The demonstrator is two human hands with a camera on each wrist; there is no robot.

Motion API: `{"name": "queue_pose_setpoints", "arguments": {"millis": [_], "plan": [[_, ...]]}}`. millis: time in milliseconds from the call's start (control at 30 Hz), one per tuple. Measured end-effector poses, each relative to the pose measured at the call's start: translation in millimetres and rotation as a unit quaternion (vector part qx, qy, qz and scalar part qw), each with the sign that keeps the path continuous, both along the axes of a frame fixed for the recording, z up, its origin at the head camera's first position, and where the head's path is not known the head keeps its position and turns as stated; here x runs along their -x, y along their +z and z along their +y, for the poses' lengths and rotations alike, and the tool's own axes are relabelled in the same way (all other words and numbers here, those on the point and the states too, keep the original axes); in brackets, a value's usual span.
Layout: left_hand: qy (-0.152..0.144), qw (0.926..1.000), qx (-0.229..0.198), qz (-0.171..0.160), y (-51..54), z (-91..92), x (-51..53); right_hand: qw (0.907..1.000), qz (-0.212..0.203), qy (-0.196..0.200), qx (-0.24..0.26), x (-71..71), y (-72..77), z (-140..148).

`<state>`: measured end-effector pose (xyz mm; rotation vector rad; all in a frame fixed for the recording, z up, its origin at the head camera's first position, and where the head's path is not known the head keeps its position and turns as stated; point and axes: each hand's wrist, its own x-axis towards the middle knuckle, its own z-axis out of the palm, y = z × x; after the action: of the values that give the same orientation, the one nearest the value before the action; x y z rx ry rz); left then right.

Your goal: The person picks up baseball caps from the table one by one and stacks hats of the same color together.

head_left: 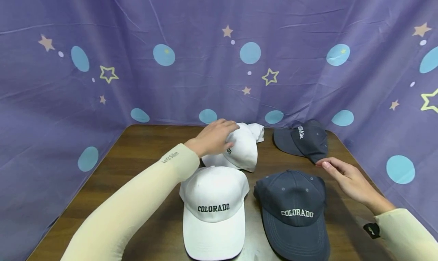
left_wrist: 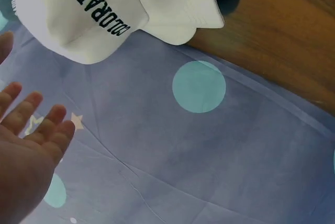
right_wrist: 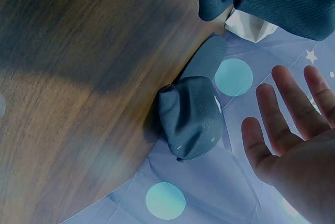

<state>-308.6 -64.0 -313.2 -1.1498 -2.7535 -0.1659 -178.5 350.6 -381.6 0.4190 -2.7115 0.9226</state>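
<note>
My left hand (head_left: 215, 137) is over the rear white cap (head_left: 244, 151), fingers spread; whether it touches the cap is unclear. Nearer me, a white COLORADO cap (head_left: 213, 211) faces forward, brim toward me. Beside it on the right lies a navy COLORADO cap (head_left: 294, 215). My right hand (head_left: 352, 181) is between that cap and the rear navy cap (head_left: 309, 139), its fingertips close to the rear one's lower edge. In the right wrist view, the right hand (right_wrist: 298, 135) has its fingers extended and holds nothing. The left hand (left_wrist: 34, 150) shows relaxed fingers in the left wrist view.
The brown wooden table (head_left: 137, 147) has a purple curtain (head_left: 191, 82) with stars and dots behind it and at both sides. Another white cap part (head_left: 257, 132) shows behind the rear white cap.
</note>
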Motion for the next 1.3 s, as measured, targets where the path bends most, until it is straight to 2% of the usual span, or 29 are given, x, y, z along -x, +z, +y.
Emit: {"name": "queue_pose_setpoints", "arguments": {"millis": [267,433,567,667,867,967,1133,1300], "plan": [[-0.01,0.9961,0.086,0.016,-3.3,13.0,16.5,0.9998,0.005,0.014,0.011,3.4,-1.4,-4],[-0.019,0.9824,0.183,0.035,-11.0,18.6,21.3,0.9998,0.007,0.016,0.009,5.0,-1.6,-5],[-0.033,0.972,0.229,0.041,-17.3,22.0,22.8,0.9998,0.01,0.016,0.01,5.0,-1.0,-5],[-0.039,0.9689,0.238,0.054,-20.9,24.0,23.5,0.9998,0.008,0.015,0.01,4.4,-1.2,-5],[-0.056,0.9633,0.233,0.121,-25.7,29.7,26.7,0.9999,0.007,0.012,0.007,2.9,-2.8,-3],[-0.061,0.9594,0.235,0.143,-28.3,31.4,28.9,0.9999,0.01,0.01,0.009,2.5,-3.6,-2],[-0.052,0.9588,0.239,0.144,-30.1,31.7,31.1,0.9999,0.008,0.009,0.01,1.4,-5.1,0],[-0.038,0.9587,0.241,0.145,-27.5,29.9,31.0,0.9999,0.006,0.008,0.014,0.1,-5.5,2]]}}
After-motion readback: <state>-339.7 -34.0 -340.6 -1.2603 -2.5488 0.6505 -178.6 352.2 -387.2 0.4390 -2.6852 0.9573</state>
